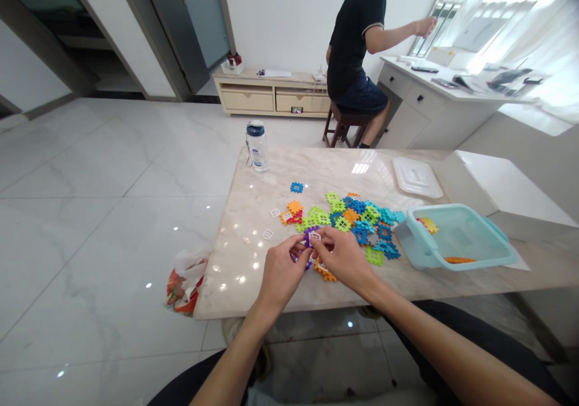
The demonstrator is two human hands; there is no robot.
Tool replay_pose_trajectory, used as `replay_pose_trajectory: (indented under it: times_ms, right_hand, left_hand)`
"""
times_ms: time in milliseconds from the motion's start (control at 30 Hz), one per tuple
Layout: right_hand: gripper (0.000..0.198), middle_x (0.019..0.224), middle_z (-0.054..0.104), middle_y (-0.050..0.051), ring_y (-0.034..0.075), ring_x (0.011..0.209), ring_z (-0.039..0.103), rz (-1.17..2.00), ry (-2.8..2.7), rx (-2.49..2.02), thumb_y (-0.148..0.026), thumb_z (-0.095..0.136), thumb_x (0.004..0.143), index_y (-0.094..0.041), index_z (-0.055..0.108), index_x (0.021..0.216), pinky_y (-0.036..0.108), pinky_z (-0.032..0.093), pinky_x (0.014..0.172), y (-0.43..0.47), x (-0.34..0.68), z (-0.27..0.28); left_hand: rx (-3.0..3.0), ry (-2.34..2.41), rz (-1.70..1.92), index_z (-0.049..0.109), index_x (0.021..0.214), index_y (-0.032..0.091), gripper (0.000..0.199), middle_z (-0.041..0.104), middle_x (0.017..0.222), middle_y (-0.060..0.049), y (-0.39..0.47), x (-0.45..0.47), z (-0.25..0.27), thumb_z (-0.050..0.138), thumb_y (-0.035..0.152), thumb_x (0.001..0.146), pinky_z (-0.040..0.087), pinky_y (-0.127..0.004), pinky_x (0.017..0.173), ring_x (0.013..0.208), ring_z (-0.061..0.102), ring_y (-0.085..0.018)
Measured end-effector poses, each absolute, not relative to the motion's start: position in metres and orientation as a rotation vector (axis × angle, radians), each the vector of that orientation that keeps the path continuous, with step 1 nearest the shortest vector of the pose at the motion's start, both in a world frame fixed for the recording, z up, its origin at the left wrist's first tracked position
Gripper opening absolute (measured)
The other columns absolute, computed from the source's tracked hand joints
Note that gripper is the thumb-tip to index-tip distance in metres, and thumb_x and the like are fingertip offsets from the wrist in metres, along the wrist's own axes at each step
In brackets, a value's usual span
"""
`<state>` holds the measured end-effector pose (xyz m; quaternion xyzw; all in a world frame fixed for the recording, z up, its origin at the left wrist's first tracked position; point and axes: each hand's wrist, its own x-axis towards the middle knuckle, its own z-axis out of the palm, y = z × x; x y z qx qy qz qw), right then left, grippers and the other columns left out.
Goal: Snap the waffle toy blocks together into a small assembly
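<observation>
My left hand (284,268) pinches a purple interlocking tile (307,237) over the near part of the table. Against that tile my right hand (342,254) grips a small white window-frame piece (315,236) between thumb and fingers. Part of another purple piece shows below my left fingers. Beneath my right hand lie orange tiles (329,275). Just beyond both hands spreads a pile of interlocking tiles in green (319,215), blue (360,235) and orange. Two loose white window pieces (268,234) rest to the left of the pile.
A light-blue plastic bin (434,255) with a few tiles inside stands at the right, its white lid (417,177) behind it. A water bottle (257,146) is near the table's far left corner. Across the room a person (357,44) sits on a stool at a desk.
</observation>
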<state>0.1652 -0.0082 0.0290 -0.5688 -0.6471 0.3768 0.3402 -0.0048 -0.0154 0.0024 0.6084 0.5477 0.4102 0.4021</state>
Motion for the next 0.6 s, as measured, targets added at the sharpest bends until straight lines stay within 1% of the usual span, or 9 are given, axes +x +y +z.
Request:
replay_pose_trajectory:
  times_ms: [267,500,600]
  right_hand:
    - [0.016,0.07,0.079,0.0,0.02,0.059,0.073,0.995,-1.715,-1.473,-0.029,0.063,0.102,-0.023,0.071,0.09,0.029,0.052,0.065,-0.0071,0.1665,0.0326]
    - [0.013,0.075,0.081,0.001,0.02,0.062,0.074,0.95,-1.707,-1.488,-0.028,0.064,0.101,-0.023,0.072,0.093,0.03,0.053,0.067,-0.008,0.1658,0.0327]
    - [0.015,0.074,0.08,0.002,0.02,0.063,0.073,0.888,-1.753,-1.504,-0.029,0.064,0.102,-0.023,0.073,0.091,0.03,0.051,0.066,-0.008,0.1661,0.0316]
  left_hand:
    - [1.542,1.389,1.036,0.082,0.115,0.021,0.025,0.084,0.087,-0.003,-0.015,-0.0057,-0.001,0.074,0.022,0.092,0.056,-0.026,0.065,0.071,0.075,-0.018]
    - [1.531,1.35,1.055,0.083,0.115,0.022,0.025,0.084,0.086,-0.003,-0.015,-0.0043,0.003,0.073,0.022,0.092,0.059,-0.026,0.067,0.07,0.075,-0.018]
    - [1.525,1.343,1.067,0.083,0.114,0.021,0.024,0.084,0.086,-0.004,-0.0151,-0.0038,0.0036,0.073,0.024,0.092,0.059,-0.027,0.066,0.07,0.075,-0.018]
